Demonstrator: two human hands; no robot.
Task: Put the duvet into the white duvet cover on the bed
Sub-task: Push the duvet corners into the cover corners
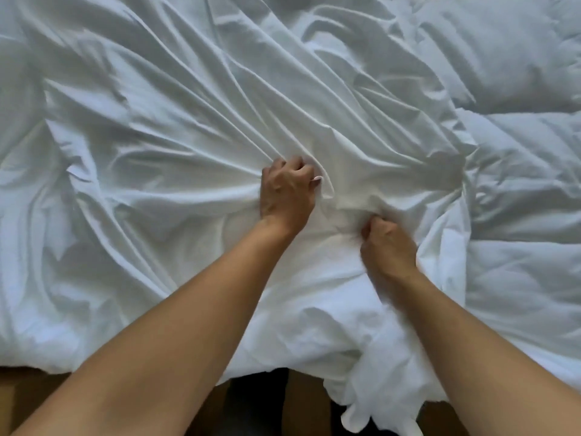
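Left grip [287, 190] clenches a fold of the wrinkled white duvet cover [176, 121]; right grip [388, 243] bunches it just beside. Creases fan toward the far-left corner of the bed [15, 221].

Thin white cloth with a faint sheen, smooth but deeply creased, for the duvet cover [188, 121]; puffier, matt, softly crumpled cloth for the duvet [528, 190].

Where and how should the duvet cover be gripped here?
Probably at the bunched folds of the duvet cover, reached from its near edge. The creases converge there, giving a thick fistful; the left hand and right hand each clutch one.
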